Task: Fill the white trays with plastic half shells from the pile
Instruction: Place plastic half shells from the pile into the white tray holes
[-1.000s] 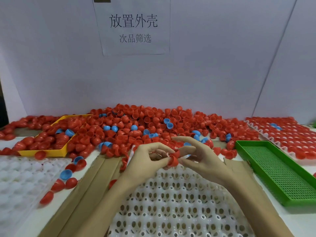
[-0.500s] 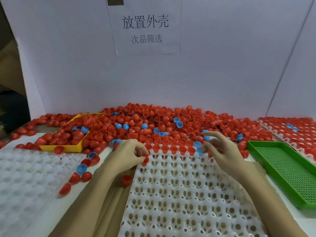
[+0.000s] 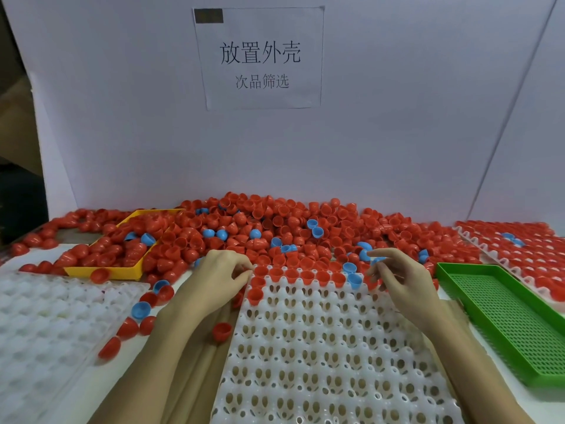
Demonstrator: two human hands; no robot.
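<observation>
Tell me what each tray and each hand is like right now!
Middle white tray: far row filled, the rest open.
Left white tray: unfilled.
Right white tray: filled with shells.
Green tray: holds nothing.
Yellow tray: heaped with shells.
Left hand: curled at tray corner.
Right hand: fingers relaxed.

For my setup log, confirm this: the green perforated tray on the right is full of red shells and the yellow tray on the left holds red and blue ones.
Wrong on one count: the head view shows the green perforated tray holding no shells. The yellow tray on the left does hold red and blue ones.
</observation>
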